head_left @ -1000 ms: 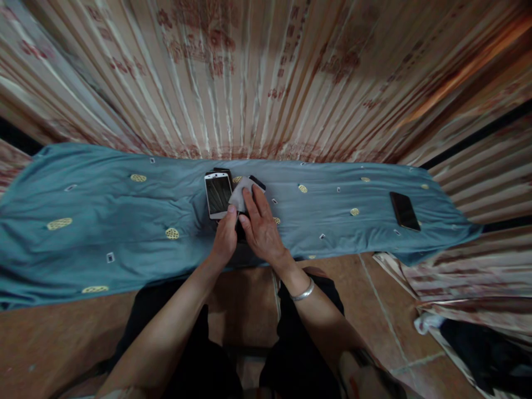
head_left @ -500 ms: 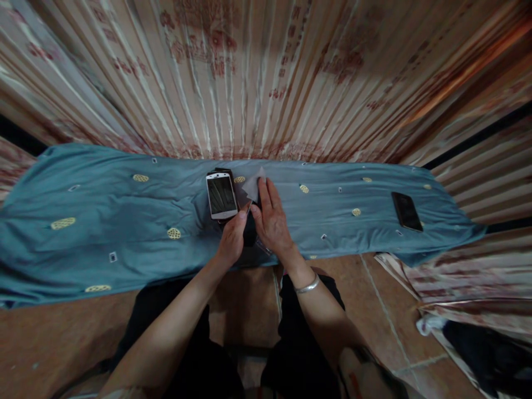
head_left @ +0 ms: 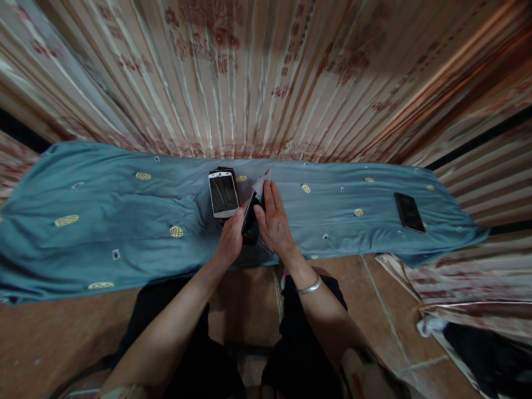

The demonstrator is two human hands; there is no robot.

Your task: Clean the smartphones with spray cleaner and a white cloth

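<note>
While the left hand [head_left: 230, 239] pinches the black phone [head_left: 250, 217] on edge and the right hand [head_left: 274, 221] presses a cloth [head_left: 262, 183] against it, excess pressure may tip it onto the white phone [head_left: 223, 194] just beside.

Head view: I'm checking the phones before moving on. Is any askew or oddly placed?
The black phone is tipped on edge between both hands. The white phone lies atop a dark one, and another dark phone lies far right.
</note>
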